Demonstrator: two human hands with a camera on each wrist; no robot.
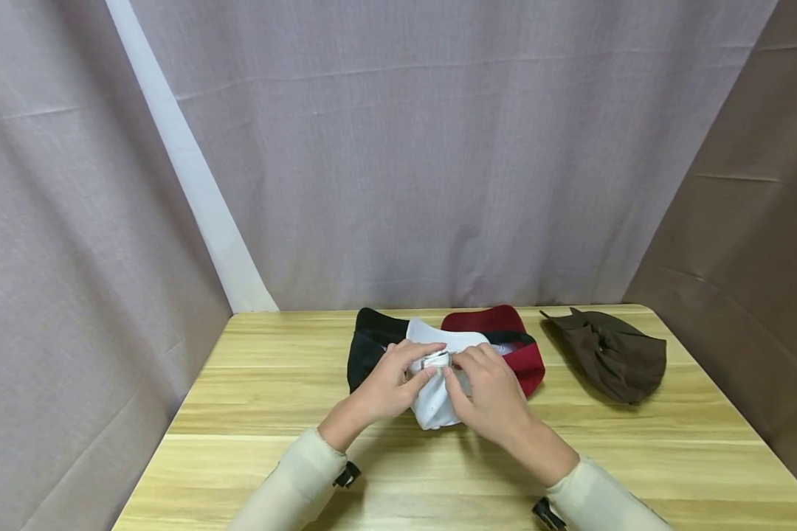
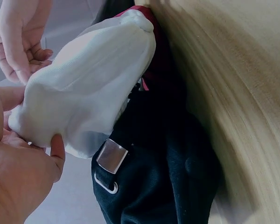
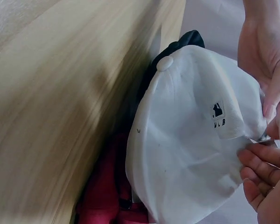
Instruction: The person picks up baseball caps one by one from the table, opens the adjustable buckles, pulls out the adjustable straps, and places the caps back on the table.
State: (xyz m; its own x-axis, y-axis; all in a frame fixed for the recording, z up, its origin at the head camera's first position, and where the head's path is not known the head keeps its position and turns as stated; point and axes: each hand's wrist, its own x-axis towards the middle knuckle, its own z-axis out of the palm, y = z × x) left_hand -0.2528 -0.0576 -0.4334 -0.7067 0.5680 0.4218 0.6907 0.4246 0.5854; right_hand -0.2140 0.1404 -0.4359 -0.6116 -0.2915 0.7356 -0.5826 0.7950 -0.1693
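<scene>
Both hands hold a white baseball cap by the back strap, around a small metal buckle. My left hand pinches one side of the strap, with its thumb on the cloth in the left wrist view. On the other side my right hand grips the strap between thumb and fingers. A small black logo marks the cap's back in the right wrist view. The white cap overlaps a black cap on its left and a dark red cap on its right.
A crumpled dark brown cap lies at the right on the wooden table. The black cap has a metal clasp on its strap. Grey curtains hang behind the table's back edge.
</scene>
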